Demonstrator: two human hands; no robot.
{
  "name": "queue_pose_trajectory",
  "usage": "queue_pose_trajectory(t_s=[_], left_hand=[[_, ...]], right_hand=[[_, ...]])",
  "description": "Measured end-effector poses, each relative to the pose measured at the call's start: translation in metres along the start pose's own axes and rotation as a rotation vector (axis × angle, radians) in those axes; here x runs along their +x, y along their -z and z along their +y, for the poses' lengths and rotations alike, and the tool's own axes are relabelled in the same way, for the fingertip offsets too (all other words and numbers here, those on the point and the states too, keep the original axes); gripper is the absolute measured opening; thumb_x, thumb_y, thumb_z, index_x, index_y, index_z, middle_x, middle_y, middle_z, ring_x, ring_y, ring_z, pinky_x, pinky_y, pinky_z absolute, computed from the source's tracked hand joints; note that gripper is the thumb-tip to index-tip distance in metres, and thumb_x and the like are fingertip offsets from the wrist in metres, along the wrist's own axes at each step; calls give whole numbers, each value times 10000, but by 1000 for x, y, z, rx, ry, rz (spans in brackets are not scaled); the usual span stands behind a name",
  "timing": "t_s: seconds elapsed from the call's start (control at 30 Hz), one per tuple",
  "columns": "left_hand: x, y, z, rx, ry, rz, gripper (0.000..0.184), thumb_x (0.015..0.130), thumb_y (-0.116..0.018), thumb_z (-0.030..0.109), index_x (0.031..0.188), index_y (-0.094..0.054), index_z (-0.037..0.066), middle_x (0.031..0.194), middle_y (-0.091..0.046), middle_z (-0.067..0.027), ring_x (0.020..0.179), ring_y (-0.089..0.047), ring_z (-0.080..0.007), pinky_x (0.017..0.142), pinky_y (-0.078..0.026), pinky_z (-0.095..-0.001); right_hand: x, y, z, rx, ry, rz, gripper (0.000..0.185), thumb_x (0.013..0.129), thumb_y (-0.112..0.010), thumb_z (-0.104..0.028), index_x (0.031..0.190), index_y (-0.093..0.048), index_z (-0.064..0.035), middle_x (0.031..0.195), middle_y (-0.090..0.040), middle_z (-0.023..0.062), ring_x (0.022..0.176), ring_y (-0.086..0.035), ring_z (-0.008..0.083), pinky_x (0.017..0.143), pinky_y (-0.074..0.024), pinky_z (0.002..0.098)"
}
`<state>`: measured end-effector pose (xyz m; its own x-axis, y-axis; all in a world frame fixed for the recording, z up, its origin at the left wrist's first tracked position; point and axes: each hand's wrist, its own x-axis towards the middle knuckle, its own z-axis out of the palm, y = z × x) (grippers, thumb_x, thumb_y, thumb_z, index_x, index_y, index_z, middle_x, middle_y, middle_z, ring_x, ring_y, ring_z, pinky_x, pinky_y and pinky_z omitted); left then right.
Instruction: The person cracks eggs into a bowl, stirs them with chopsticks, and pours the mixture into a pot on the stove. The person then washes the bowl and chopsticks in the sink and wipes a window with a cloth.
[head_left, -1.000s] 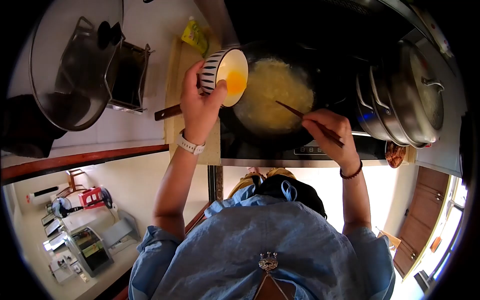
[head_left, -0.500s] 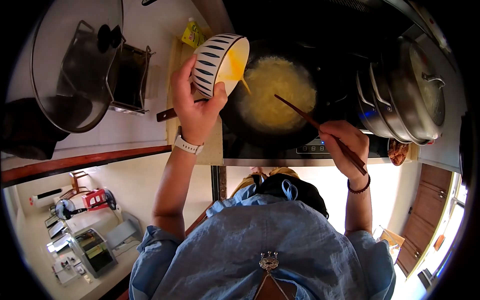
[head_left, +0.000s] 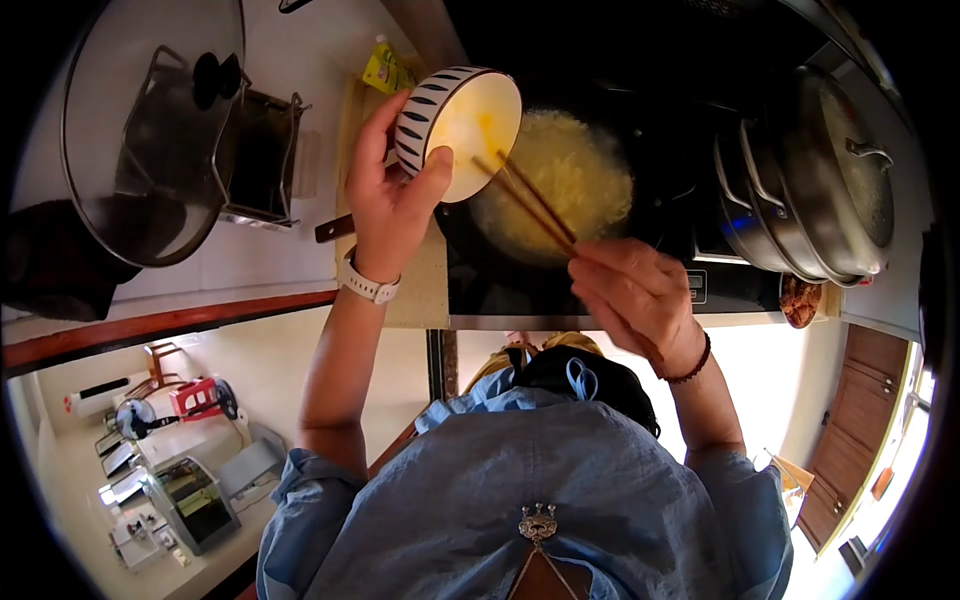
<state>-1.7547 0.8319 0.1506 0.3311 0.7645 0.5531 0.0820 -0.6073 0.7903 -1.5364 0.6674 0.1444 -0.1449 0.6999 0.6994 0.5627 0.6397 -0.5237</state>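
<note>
My left hand grips a white bowl with dark leaf-shaped marks on its outside. The bowl is tilted over the left side of a dark wok, and a little yellow beaten egg clings to its inner wall. A pair of brown chopsticks is held in my right hand, their tips at the bowl's mouth. In the wok lies pale yellow cooked egg in cloudy liquid. The wok's wooden handle sticks out to the left, partly behind my left hand.
A stacked steel steamer pot with a glass lid stands right of the wok. At left are a large glass lid and a metal rack. A yellow pouch sits behind the bowl. The counter edge runs in front.
My right hand has moved left, bringing the chopsticks from over the wok to the bowl. The bowl has turned its inside more toward me, and the egg stream from its rim is gone.
</note>
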Motion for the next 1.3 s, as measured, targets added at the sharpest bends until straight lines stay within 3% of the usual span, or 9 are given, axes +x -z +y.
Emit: queue_pose_trajectory(t_s=[0.07,0.23,0.3,0.47,0.77,1.03,1.1,1.17,1.3], left_hand=[[1,-1,0,-2,48,-37,549,846,-706,56,1345,-486,4,1231,-565,-103,1055,-608,-164,819,-552,-272],[5,-8,1,-47,105,-74,529,833,-706,40,1328,-519,9,1181,-579,-79,1025,-610,-155,812,-548,-273],[10,-10,-3,-67,100,-85,522,826,-709,38,1316,-534,5,1152,-588,-72,1008,-613,-153,801,-547,-275],[18,-12,-2,324,-179,-177,553,733,-742,62,1270,-613,95,1038,-605,-111,893,-639,-208,745,-540,-299],[32,-17,-5,392,-369,-137,566,714,-754,87,1264,-622,113,1004,-602,-119,827,-640,-239,698,-544,-323],[38,-20,-3,271,-284,-125,509,795,-734,124,1284,-600,95,1022,-605,-106,888,-625,-211,748,-526,-315],[39,-20,-4,252,-263,-134,493,812,-726,126,1286,-596,86,1030,-606,-104,907,-617,-205,770,-517,-309],[39,-21,-5,196,-206,-113,477,817,-723,117,1275,-600,68,1031,-612,-102,914,-607,-203,801,-497,-297],[39,-20,-6,169,-187,-112,469,813,-725,113,1265,-607,63,1028,-618,-98,908,-606,-197,803,-495,-296]], right_hand=[[0,1,7,-181,27,43,244,673,-785,-5,902,-699,3,985,-685,148,816,-690,244,648,-575,317],[9,-2,10,-221,100,53,298,675,-759,41,962,-676,34,1004,-660,154,804,-680,277,662,-568,337],[8,-3,13,-306,133,-48,192,696,-748,-15,872,-673,-4,955,-657,123,798,-686,223,629,-577,304],[11,14,0,-229,114,36,198,678,-729,3,869,-676,9,945,-656,123,755,-687,227,595,-569,291],[5,4,7,-213,150,11,223,676,-712,1,894,-672,32,911,-658,128,706,-674,243,587,-567,297],[-25,-19,13,-425,170,10,201,686,-679,-34,883,-670,5,985,-663,128,878,-693,220,661,-584,270],[-28,-20,16,-418,271,122,195,708,-666,-41,899,-674,-3,1005,-662,118,924,-690,226,696,-585,270],[-30,-19,13,-321,238,38,176,747,-660,-42,918,-675,-4,1021,-657,115,927,-690,232,705,-586,272],[-24,-15,28,-475,233,60,223,729,-685,7,950,-657,4,1030,-649,127,897,-690,237,684,-591,287]])
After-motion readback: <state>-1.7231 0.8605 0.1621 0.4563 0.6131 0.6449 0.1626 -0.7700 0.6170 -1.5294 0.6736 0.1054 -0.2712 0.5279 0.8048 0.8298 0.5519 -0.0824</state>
